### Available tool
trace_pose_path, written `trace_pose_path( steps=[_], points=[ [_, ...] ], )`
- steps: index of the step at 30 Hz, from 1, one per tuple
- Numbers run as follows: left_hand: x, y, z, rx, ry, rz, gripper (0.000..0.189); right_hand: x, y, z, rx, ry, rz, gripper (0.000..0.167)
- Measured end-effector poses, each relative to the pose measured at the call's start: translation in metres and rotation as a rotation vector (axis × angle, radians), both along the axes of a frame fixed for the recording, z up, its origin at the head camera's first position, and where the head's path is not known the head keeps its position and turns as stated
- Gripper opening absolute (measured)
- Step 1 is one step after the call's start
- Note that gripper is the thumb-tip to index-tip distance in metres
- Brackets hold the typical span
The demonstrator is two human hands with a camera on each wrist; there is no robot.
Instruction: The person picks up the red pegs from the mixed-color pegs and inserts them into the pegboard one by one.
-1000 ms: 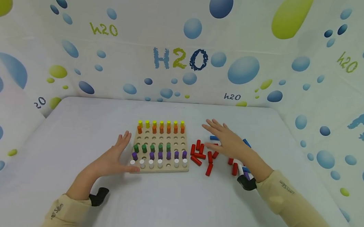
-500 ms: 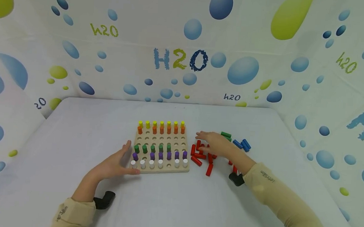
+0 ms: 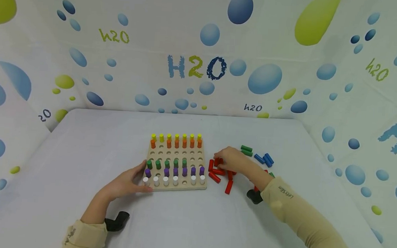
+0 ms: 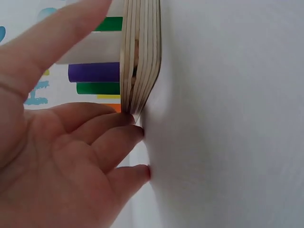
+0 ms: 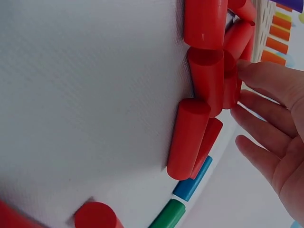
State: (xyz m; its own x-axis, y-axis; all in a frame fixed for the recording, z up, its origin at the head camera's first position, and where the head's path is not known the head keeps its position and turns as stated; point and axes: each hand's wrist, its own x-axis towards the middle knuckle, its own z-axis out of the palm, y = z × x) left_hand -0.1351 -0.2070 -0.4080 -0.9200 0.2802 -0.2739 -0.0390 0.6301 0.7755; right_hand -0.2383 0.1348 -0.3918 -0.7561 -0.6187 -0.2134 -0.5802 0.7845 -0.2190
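A wooden pegboard [image 3: 172, 157] lies mid-table, bearing upright rows of yellow, orange, green, purple and white pegs; some of its holes hold no peg. My left hand [image 3: 124, 182] is at its near left corner, thumb along the front edge and fingers at the left side. In the left wrist view, fingertips touch the layered board edge [image 4: 142, 57]. To the right of the board, my right hand [image 3: 238, 161] reaches among loose red pegs [image 3: 214, 177]. In the right wrist view its fingertips spread beside a red peg [image 5: 230, 88]; no pinch shows.
Two green pegs [image 3: 246, 148] and several blue pegs [image 3: 268, 160] lie behind and right of my right hand. More pegs are partly hidden under my right forearm. The white table [image 3: 166, 227] ends at a patterned backdrop [image 3: 120, 71].
My right hand has come down and left onto the red pegs, uncovering the green and blue ones. My left hand has lowered against the pegboard's near left corner.
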Motion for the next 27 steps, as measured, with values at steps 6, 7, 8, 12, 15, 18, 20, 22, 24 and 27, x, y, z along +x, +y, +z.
trace_pose_path(
  steps=[6, 7, 8, 12, 15, 18, 20, 22, 24, 27],
  points=[
    [0.003, 0.0, 0.001, -0.052, 0.03, -0.005, 0.105, 0.002, -0.004, -0.003, -0.006, 0.022, 0.013, 0.029],
    [0.003, 0.0, 0.002, -0.054, 0.033, -0.006, 0.105, 0.002, -0.004, -0.003, -0.005, 0.027, 0.01, 0.028],
    [0.003, 0.0, 0.002, -0.054, 0.038, -0.006, 0.104, 0.003, -0.005, -0.003, -0.002, 0.032, 0.002, 0.027],
    [0.004, -0.001, 0.002, -0.058, 0.04, -0.007, 0.103, 0.004, -0.008, -0.004, 0.024, 0.066, -0.007, 0.022],
    [0.004, -0.002, 0.001, -0.061, 0.037, -0.006, 0.103, 0.005, -0.01, -0.005, 0.044, 0.098, 0.014, 0.018],
    [0.004, -0.002, 0.0, -0.063, 0.045, -0.008, 0.103, 0.006, -0.011, -0.005, 0.066, 0.133, 0.038, 0.017],
    [0.003, -0.003, 0.0, -0.064, 0.052, -0.01, 0.104, 0.006, -0.012, -0.005, 0.087, 0.162, 0.052, 0.018],
    [0.003, -0.003, 0.0, -0.066, 0.053, -0.01, 0.104, 0.007, -0.012, -0.006, 0.099, 0.188, 0.062, 0.017],
    [0.003, -0.003, 0.0, -0.069, 0.052, -0.009, 0.104, 0.007, -0.012, -0.006, 0.105, 0.207, 0.07, 0.017],
    [0.002, -0.002, 0.0, -0.062, 0.047, -0.005, 0.104, 0.007, -0.011, -0.006, 0.085, 0.211, 0.069, 0.017]
  ],
)
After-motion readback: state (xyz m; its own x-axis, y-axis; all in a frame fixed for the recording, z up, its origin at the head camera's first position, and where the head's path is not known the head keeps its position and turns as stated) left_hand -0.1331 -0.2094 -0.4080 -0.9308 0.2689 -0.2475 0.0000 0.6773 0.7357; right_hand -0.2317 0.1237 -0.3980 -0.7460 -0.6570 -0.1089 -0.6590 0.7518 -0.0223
